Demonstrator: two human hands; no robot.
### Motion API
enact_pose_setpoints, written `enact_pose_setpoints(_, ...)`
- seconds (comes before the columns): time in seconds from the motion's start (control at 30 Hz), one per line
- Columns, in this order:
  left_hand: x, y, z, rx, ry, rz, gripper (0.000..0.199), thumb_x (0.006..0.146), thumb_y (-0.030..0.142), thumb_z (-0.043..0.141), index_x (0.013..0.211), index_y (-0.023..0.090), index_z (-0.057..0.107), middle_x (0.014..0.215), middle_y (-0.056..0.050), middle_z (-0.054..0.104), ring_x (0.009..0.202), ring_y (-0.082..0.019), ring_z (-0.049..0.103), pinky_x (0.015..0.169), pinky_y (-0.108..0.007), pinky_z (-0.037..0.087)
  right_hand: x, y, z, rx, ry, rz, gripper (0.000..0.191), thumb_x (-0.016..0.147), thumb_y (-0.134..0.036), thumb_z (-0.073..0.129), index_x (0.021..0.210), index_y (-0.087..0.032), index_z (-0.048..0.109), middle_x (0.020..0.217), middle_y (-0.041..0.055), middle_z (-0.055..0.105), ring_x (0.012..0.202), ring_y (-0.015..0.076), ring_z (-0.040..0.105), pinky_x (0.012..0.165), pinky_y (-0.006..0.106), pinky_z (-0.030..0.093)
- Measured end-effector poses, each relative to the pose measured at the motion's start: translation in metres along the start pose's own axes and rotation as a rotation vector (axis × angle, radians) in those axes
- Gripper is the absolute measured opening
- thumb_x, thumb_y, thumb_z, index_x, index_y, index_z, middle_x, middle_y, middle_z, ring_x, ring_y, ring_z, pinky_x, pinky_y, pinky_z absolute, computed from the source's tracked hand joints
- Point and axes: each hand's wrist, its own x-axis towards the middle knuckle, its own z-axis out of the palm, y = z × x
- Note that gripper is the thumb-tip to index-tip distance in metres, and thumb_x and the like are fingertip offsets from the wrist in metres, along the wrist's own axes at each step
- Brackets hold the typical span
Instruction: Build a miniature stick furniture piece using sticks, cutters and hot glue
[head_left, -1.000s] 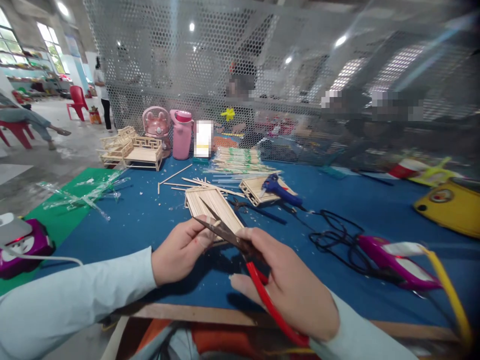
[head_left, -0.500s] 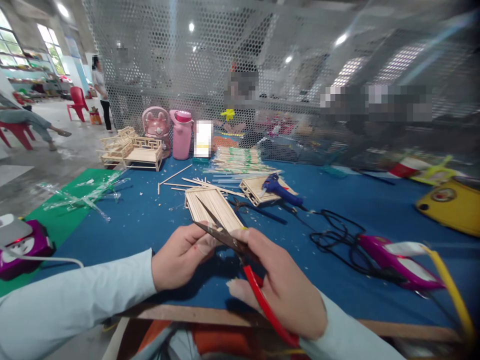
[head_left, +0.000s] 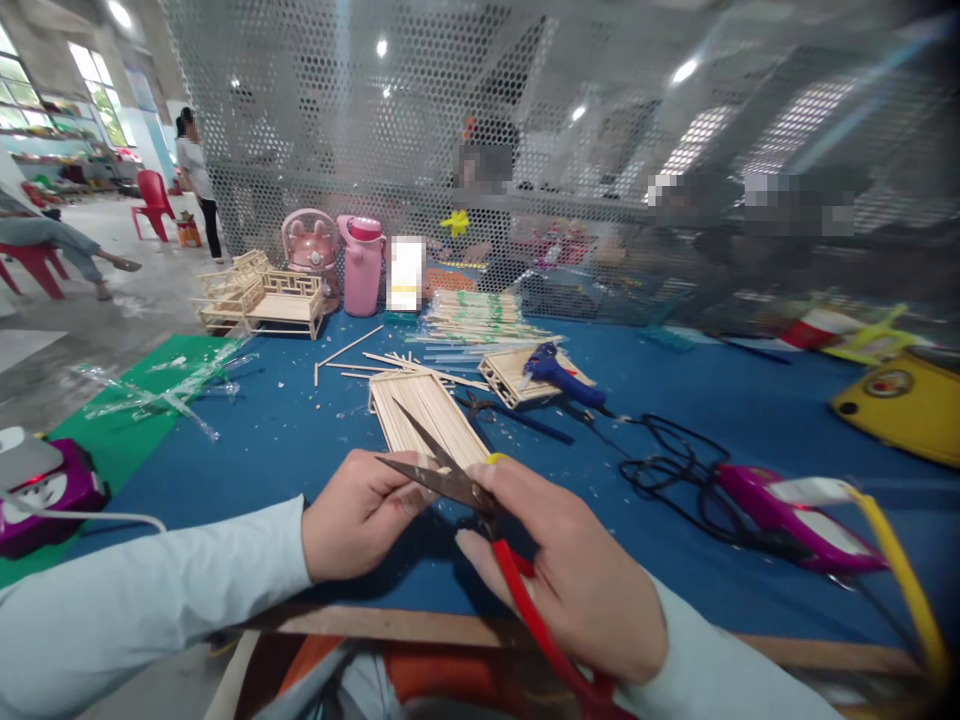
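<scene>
Right hand (head_left: 577, 570): gripping red-handled scissors (head_left: 457, 487), blades parted. Left hand (head_left: 361, 520): pinching pale stick piece (head_left: 443, 470), mostly hidden. Beyond hands: slatted stick panel (head_left: 436, 405).

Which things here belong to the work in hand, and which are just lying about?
Belonging, apparently:
scissors, open in the right hand;
left hand beside them, grip hidden;
slatted wooden panel behind;
perhaps loose sticks, blue glue gun.

Lying about, seemingly:
pink bottle;
clear plastic wrapping.

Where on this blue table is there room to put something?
Left: between the green sheet, left sleeve and stick panel. Right: between the glue gun and yellow bag, beyond the black cable. Both look mostly bare. The middle is crowded: loose sticks, scissors.
</scene>
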Motion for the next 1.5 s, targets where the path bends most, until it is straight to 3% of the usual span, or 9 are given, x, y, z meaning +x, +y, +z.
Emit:
enact_pose_setpoints(0.2, 0.001, 0.004, 0.0, 0.088, 0.035, -0.025, 0.036, 0.09, 0.031, 0.04, 0.078, 0.013, 0.068, 0.065, -0.004, 0.061, 0.06, -0.012, 0.051, 0.06, -0.021, 0.04, -0.002, 0.005, 0.003, 0.02, 0.004, -0.004, 0.011, 0.076, -0.014, 0.044, 0.078, -0.02, 0.053, 0.069, 0.0032, 0.058, 0.06, 0.0145, 0.051, 0.056, 0.025, 0.042)
enact_pose_setpoints(0.4, 0.005, 0.004, -0.002, 0.007, 0.067, -0.1, 0.041, 0.09, 0.042, 0.041, 0.074, 0.012, 0.064, 0.061, -0.001, 0.051, 0.057, -0.01, 0.042, 0.056, -0.021, 0.035, 0.002, 0.005, -0.001, 0.089, 0.022, 0.044, 0.008, 0.082, -0.019, 0.046, 0.076, -0.021, 0.052, 0.058, -0.0029, 0.053, 0.049, 0.0102, 0.045, 0.051, 0.021, 0.039)
enact_pose_setpoints(0.47, 0.006, 0.002, -0.003, -0.055, 0.094, -0.137, 0.042, 0.089, 0.046, 0.04, 0.076, 0.013, 0.062, 0.06, 0.001, 0.047, 0.056, -0.01, 0.039, 0.055, -0.021, 0.034, 0.005, 0.005, -0.003, 0.072, 0.038, 0.077, 0.006, 0.081, -0.026, 0.052, 0.083, -0.02, 0.053, 0.064, -0.0016, 0.057, 0.054, 0.0117, 0.05, 0.054, 0.022, 0.041)
enact_pose_setpoints(0.6, 0.003, -0.004, -0.003, -0.176, 0.106, -0.159, 0.041, 0.088, 0.049, 0.041, 0.074, 0.015, 0.058, 0.06, 0.003, 0.042, 0.052, -0.009, 0.033, 0.053, -0.021, 0.031, 0.007, 0.006, -0.005, 0.022, 0.024, 0.074, 0.037, 0.071, -0.04, 0.066, 0.099, -0.019, 0.053, 0.085, 0.005, 0.062, 0.075, 0.0191, 0.057, 0.066, 0.03, 0.046)
enact_pose_setpoints(0.7, 0.001, -0.008, 0.0, -0.279, 0.084, -0.144, 0.041, 0.087, 0.052, 0.043, 0.073, 0.016, 0.057, 0.062, 0.002, 0.043, 0.053, -0.009, 0.032, 0.053, -0.022, 0.03, 0.007, 0.006, -0.001, 0.015, 0.004, 0.04, 0.046, 0.068, -0.045, 0.069, 0.101, -0.018, 0.053, 0.088, 0.0069, 0.06, 0.079, 0.0214, 0.056, 0.068, 0.033, 0.046)
enact_pose_setpoints(0.93, -0.002, -0.008, 0.001, -0.284, 0.045, -0.09, 0.043, 0.087, 0.054, 0.042, 0.08, 0.014, 0.059, 0.063, 0.002, 0.042, 0.054, -0.009, 0.033, 0.052, -0.023, 0.03, 0.007, 0.005, 0.003, 0.082, 0.017, -0.016, 0.051, 0.07, -0.051, 0.067, 0.105, -0.018, 0.051, 0.09, 0.0072, 0.059, 0.081, 0.0215, 0.055, 0.071, 0.035, 0.046)
enact_pose_setpoints(1.13, -0.003, -0.009, -0.001, -0.183, 0.029, -0.052, 0.047, 0.087, 0.055, 0.039, 0.071, 0.013, 0.056, 0.062, 0.0, 0.045, 0.055, -0.01, 0.036, 0.052, -0.023, 0.031, 0.005, 0.004, 0.005, 0.111, -0.007, -0.014, 0.055, 0.07, -0.047, 0.07, 0.11, -0.017, 0.05, 0.094, 0.0078, 0.058, 0.086, 0.0219, 0.055, 0.075, 0.036, 0.046)
enact_pose_setpoints(1.33, -0.004, -0.01, 0.003, -0.328, 0.016, -0.03, 0.041, 0.089, 0.049, 0.04, 0.083, 0.013, 0.059, 0.059, 0.003, 0.041, 0.05, -0.008, 0.032, 0.048, -0.02, 0.029, 0.003, 0.005, 0.009, 0.123, 0.068, -0.086, 0.054, 0.075, -0.053, 0.062, 0.112, -0.017, 0.048, 0.095, 0.0093, 0.057, 0.085, 0.0214, 0.055, 0.075, 0.036, 0.048)
enact_pose_setpoints(1.5, -0.003, -0.008, 0.001, -0.194, 0.016, 0.026, 0.045, 0.089, 0.051, 0.038, 0.073, 0.013, 0.056, 0.057, 0.003, 0.041, 0.051, -0.008, 0.032, 0.048, -0.02, 0.029, 0.003, 0.005, 0.014, 0.087, 0.109, -0.128, 0.059, 0.076, -0.061, 0.055, 0.113, -0.015, 0.049, 0.097, 0.012, 0.057, 0.087, 0.0242, 0.055, 0.076, 0.039, 0.048)
